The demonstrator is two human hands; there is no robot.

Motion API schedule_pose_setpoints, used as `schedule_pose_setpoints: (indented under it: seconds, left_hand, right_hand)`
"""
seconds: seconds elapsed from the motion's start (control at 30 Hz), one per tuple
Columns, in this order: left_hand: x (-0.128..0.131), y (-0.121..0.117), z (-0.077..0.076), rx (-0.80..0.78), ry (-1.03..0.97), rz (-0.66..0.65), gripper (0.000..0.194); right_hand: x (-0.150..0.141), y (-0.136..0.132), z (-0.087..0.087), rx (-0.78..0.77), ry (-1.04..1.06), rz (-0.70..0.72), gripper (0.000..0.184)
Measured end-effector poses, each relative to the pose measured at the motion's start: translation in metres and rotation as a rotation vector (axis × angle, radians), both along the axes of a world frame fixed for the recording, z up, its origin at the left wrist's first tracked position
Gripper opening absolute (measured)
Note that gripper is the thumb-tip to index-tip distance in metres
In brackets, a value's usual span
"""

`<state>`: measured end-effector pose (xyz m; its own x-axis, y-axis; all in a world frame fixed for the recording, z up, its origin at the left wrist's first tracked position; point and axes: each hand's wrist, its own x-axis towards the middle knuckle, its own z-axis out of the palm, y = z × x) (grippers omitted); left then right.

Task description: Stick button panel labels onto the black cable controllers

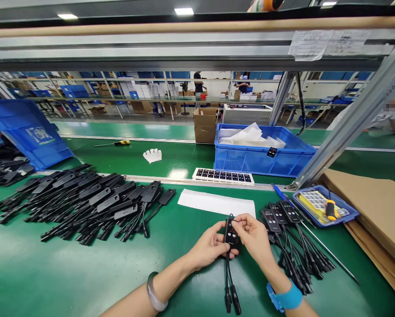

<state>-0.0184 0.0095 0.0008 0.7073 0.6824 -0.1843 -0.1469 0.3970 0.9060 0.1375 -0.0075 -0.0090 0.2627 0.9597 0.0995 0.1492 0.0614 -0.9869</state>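
Observation:
My left hand (211, 246) grips a small black controller (230, 235) with two short cables hanging toward me. The controller's face carries a label with white buttons and red marks. My right hand (252, 233) touches the top of that face, thumb and fingertips pinched at its upper right edge; whether anything thin lies between them is hidden. Just beyond lies a blank white backing sheet (217, 201). Behind it is a sheet of black labels (224, 176). Several labelled controllers (278, 213) lie to the right of my right hand, their cables pointing toward me.
A large pile of black controllers (98, 198) covers the left side. A blue bin (263, 160) with white papers stands behind the labels. At right are a small blue tray (345, 220), a long metal rod (332, 255) and cardboard (372, 207). A white glove (152, 155) lies further back.

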Motion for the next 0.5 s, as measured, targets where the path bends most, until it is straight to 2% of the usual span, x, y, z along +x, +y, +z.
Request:
schedule_pose_setpoints:
  seconds: [0.17,0.27,0.43,0.5]
  left_hand:
    - [0.0,-0.001,-0.001,0.016,-0.006,0.003,0.05]
    - [0.0,0.0,-0.001,0.011,-0.016,0.002,0.048]
    - [-0.001,0.004,-0.001,-0.068,-0.038,0.05,0.04]
    - [-0.002,0.007,-0.001,-0.094,-0.051,0.079,0.033]
  right_hand:
    - [0.001,0.001,-0.004,-0.015,0.008,-0.008,0.028]
    - [0.005,0.003,-0.007,-0.029,-0.022,-0.011,0.038]
    - [0.003,0.004,-0.011,-0.064,-0.077,0.124,0.034]
    - [-0.002,0.001,-0.011,-0.074,-0.103,0.191,0.039]
